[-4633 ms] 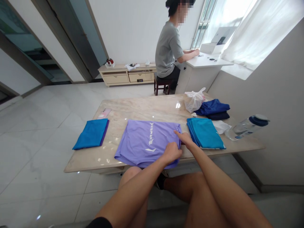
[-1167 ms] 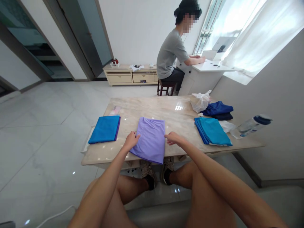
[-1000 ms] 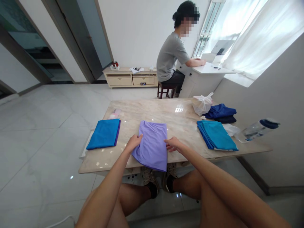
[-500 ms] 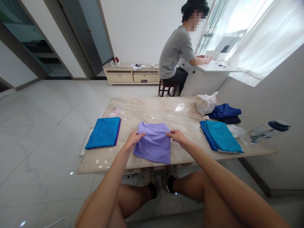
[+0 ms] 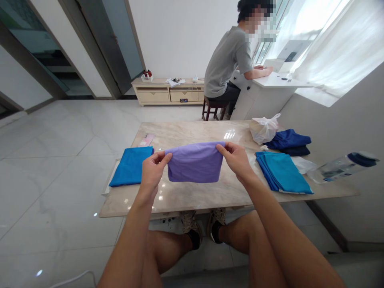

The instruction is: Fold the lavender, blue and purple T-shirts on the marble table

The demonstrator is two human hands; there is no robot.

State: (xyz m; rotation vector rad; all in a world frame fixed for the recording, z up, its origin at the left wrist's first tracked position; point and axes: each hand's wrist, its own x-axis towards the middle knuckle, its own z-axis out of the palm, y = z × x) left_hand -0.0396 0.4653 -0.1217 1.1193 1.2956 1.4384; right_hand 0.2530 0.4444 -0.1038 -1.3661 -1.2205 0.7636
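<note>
A light purple cloth (image 5: 195,164) hangs folded between my hands, lifted above the marble-patterned table (image 5: 186,200). My left hand (image 5: 154,167) is closed, pinching its upper left corner between thumb and fingers. At the upper right corner, my right hand (image 5: 235,158) pinches it the same way. The top edge is stretched fairly straight. To the left, partly behind my left hand, lies a folded blue cloth (image 5: 129,166) with a bit of darker purple under it. On the right side lies a stack of folded teal and blue cloths (image 5: 283,172).
A clear bottle with a dark lid (image 5: 343,167) lies at the table's right end. Behind the teal stack are a white plastic bag (image 5: 264,129) and dark blue cloth (image 5: 288,140). A pink item (image 5: 147,140) lies at the back left. Beyond, a person (image 5: 228,60) sits at a white desk.
Both hands have raised the purple cloth off the table toward me. It lay flat on the table before and now hangs from its upper corners.
</note>
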